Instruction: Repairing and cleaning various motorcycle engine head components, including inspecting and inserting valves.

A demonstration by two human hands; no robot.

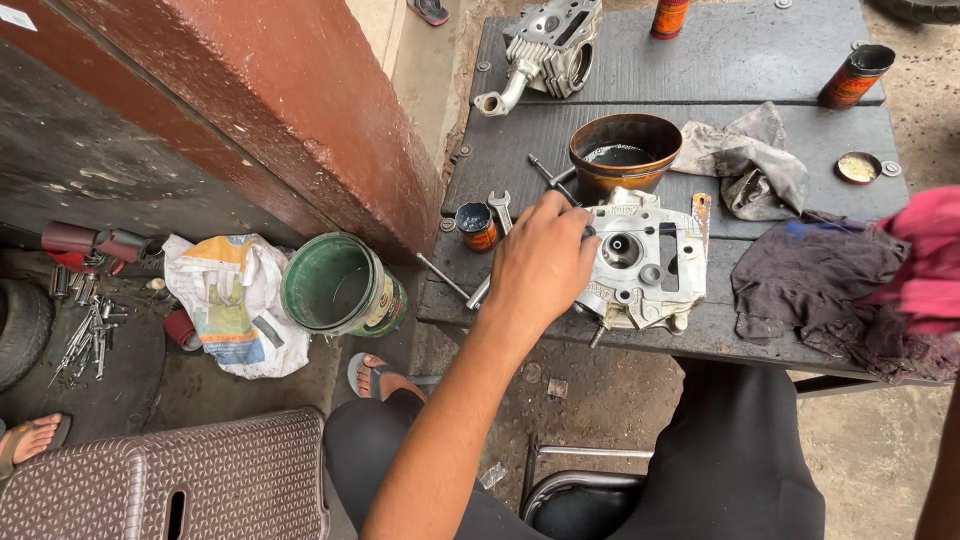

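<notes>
A: Item one: cylinder head (640,265), grey cast metal, lying flat on the desk (700,70) at its near edge, lower corner close to the drop.

B: Grip on it?

A: Left hand (540,262) lies against its left side, fingers curled over the top-left rim; whether they pinch anything I cannot tell, since the hand's back hides them. Right hand: only a strip of forearm shows at the frame's right edge, its grip out of view.

B: Risk there?

A: Likely a slide. The head sits near the edge with oily planks under it; a sideways push from one hand could tip it to the floor.

B: Item two?

A: Rods and a spanner (499,208), just left of the hand, a small tin (477,226) beside them. A sweeping wrist could knock the tin over or roll a rod off.

B: Behind?

A: Brown bowl (625,152) of dark fluid, nearly touching the head's far side. A jolt could slop it into the open bores.

B: Further out?

A: Rags (745,160) to the right, a second casting (550,45) at the far left corner, a green bucket (335,285) on the floor below.
</notes>
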